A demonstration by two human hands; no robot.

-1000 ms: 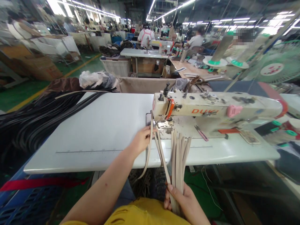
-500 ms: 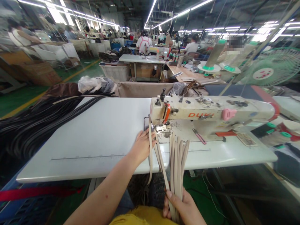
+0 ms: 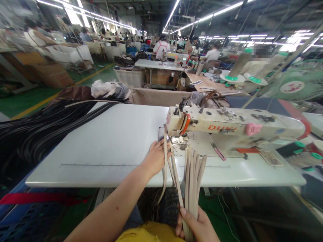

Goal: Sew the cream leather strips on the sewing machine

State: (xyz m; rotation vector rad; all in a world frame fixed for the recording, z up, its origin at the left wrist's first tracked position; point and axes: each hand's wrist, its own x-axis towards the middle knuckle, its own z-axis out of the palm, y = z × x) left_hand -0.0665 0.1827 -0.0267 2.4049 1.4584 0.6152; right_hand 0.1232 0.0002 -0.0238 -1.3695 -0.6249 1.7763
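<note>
Flattened left hand (image 3: 157, 158) since earlier, with fingers loosely spread at strip (image 3: 165, 173), nearer machine (image 3: 227, 124), toward 2 o'clock. Gripping bundle (image 3: 192, 181) in right hand (image 3: 195, 218), lengthwise toward 12.

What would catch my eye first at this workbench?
Probably the off-white sewing machine with orange lettering, standing on the right part of the white table. In front of it, the right hand grips a fan of beige strips. A big heap of black strips lies along the table's left side.
</note>
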